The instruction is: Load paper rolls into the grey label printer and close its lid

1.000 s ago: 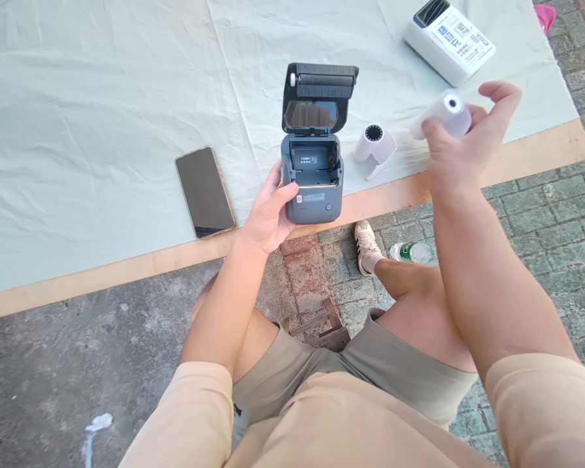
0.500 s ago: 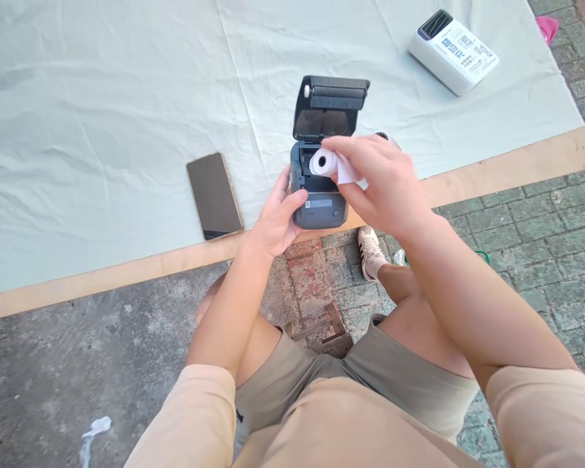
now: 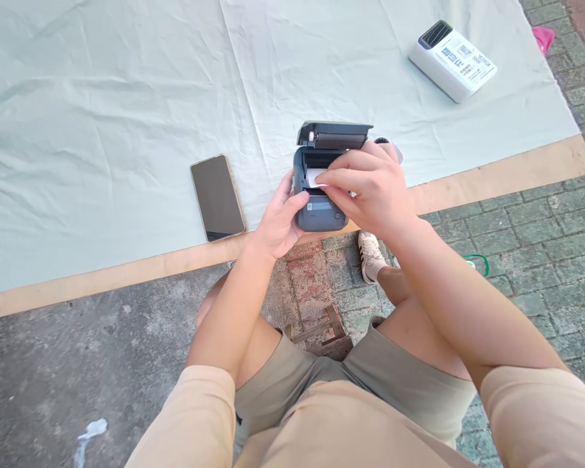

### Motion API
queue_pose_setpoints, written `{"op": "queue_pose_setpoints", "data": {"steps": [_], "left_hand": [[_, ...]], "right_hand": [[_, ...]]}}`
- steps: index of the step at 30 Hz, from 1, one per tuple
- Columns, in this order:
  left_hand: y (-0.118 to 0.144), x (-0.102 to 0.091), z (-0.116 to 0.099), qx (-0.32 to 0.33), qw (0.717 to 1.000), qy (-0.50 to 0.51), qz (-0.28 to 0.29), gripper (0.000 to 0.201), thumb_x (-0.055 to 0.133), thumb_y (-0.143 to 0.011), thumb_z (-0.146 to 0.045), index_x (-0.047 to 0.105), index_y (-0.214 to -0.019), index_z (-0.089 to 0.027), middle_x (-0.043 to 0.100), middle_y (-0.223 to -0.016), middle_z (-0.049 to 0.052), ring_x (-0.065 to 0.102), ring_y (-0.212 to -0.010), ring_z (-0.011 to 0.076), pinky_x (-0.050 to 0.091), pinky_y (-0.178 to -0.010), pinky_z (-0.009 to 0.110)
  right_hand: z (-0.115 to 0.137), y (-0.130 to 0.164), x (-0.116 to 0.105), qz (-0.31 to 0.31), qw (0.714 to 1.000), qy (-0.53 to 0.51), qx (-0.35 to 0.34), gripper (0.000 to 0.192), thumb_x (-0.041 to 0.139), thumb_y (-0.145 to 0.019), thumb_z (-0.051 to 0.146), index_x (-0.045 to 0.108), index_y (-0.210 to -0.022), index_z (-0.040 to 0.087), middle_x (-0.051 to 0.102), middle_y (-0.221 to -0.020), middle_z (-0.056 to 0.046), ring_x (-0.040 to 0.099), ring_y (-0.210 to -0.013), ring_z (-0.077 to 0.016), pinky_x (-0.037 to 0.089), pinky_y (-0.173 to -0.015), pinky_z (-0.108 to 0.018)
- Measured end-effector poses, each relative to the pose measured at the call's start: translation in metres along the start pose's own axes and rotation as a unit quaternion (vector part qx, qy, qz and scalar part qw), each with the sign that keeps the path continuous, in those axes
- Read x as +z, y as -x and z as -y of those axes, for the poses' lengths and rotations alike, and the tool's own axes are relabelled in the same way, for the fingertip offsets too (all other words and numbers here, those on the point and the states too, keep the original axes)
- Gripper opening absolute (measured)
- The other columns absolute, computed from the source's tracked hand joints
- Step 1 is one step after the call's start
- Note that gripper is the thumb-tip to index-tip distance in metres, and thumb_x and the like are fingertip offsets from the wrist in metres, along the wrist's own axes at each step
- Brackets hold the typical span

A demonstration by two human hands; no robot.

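A small dark label printer [image 3: 320, 219] is at the table's front edge with its lid [image 3: 335, 134] raised. My left hand [image 3: 283, 218] is closed around the printer's left side, thumb on its front. Inside the open compartment sits a white paper roll [image 3: 314, 177], mostly covered by fingers. My right hand [image 3: 370, 185] reaches in from the right, its fingertips closed on the roll's paper. Just behind that hand, a small round dark-and-white item [image 3: 381, 140] shows only in part.
On the cloth-covered table [image 3: 127, 130] a smartphone [image 3: 218, 197] lies left of the printer. A white box with a printed label [image 3: 452, 62] is at the back right. Below the edge are my legs and a wooden stool [image 3: 329, 341].
My right hand has lowered the paper roll from above the printer into its compartment. The lid has tilted further forward. My left hand keeps its hold on the printer.
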State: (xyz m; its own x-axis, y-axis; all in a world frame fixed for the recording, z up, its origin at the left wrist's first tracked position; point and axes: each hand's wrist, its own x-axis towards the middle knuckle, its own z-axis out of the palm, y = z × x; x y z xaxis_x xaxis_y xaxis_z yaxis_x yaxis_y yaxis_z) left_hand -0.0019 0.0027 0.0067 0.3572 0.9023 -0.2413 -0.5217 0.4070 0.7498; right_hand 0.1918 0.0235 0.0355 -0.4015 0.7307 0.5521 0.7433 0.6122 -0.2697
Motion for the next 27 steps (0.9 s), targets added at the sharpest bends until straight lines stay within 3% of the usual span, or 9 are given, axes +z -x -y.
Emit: {"op": "queue_pose_setpoints", "data": {"steps": [6,12,16,21,24,27], "left_hand": [[-0.003,-0.003,0.001,0.006,1.0,0.015,0.015,0.071,0.093,-0.079,-0.062,0.062,-0.134,-0.031,0.077,-0.138,0.004,0.068,-0.146,0.0336,0.069,-0.107,0.044],[-0.001,-0.003,0.001,0.01,1.0,0.006,-0.002,0.072,0.098,-0.075,-0.058,0.063,-0.13,-0.029,0.076,-0.126,0.003,0.075,-0.129,0.0266,0.069,-0.087,0.031],[0.003,0.002,-0.002,0.006,1.0,-0.015,-0.013,0.072,0.101,-0.074,-0.052,0.061,-0.131,-0.03,0.076,-0.123,0.001,0.077,-0.121,0.0246,0.069,-0.089,0.032],[0.002,0.003,0.0,0.007,0.999,-0.031,-0.019,0.077,0.102,-0.07,-0.051,0.06,-0.132,-0.031,0.078,-0.135,0.005,0.074,-0.136,0.0341,0.07,-0.101,0.043],[0.001,-0.001,0.002,0.006,0.999,-0.04,-0.016,0.085,0.102,-0.066,-0.051,0.059,-0.137,-0.03,0.075,-0.144,0.009,0.068,-0.147,0.04,0.068,-0.11,0.051],[0.001,-0.003,0.003,0.006,0.999,-0.047,-0.003,0.091,0.102,-0.066,-0.047,0.056,-0.143,-0.031,0.072,-0.15,0.01,0.067,-0.149,0.041,0.067,-0.112,0.052]], "right_hand": [[0.012,0.009,0.007,-0.073,0.997,0.005,-0.04,0.033,0.056,-0.117,0.031,0.083,-0.099,0.034,0.08,-0.097,0.003,0.066,-0.091,-0.0201,0.047,-0.087,-0.042],[0.017,0.011,0.013,-0.1,0.992,-0.044,-0.068,0.032,0.056,-0.117,0.035,0.083,-0.1,0.033,0.082,-0.103,0.002,0.068,-0.092,-0.0191,0.045,-0.083,-0.04],[0.019,0.011,0.008,-0.067,0.991,-0.111,-0.023,0.03,0.063,-0.111,0.034,0.082,-0.089,0.028,0.079,-0.101,-0.004,0.069,-0.094,-0.0232,0.047,-0.083,-0.043],[0.014,0.006,-0.009,-0.057,0.98,-0.184,0.052,0.037,0.059,-0.107,0.043,0.066,-0.075,0.026,0.071,-0.09,-0.006,0.071,-0.092,-0.0265,0.058,-0.097,-0.053],[0.005,0.005,-0.014,-0.087,0.969,-0.178,0.151,0.038,0.053,-0.11,0.052,0.066,-0.083,0.028,0.069,-0.093,-0.007,0.071,-0.103,-0.0305,0.059,-0.101,-0.056],[-0.006,0.007,-0.009,-0.084,0.957,-0.189,0.205,0.032,0.05,-0.112,0.056,0.067,-0.108,0.029,0.071,-0.115,-0.01,0.07,-0.121,-0.0315,0.062,-0.098,-0.051]]}}
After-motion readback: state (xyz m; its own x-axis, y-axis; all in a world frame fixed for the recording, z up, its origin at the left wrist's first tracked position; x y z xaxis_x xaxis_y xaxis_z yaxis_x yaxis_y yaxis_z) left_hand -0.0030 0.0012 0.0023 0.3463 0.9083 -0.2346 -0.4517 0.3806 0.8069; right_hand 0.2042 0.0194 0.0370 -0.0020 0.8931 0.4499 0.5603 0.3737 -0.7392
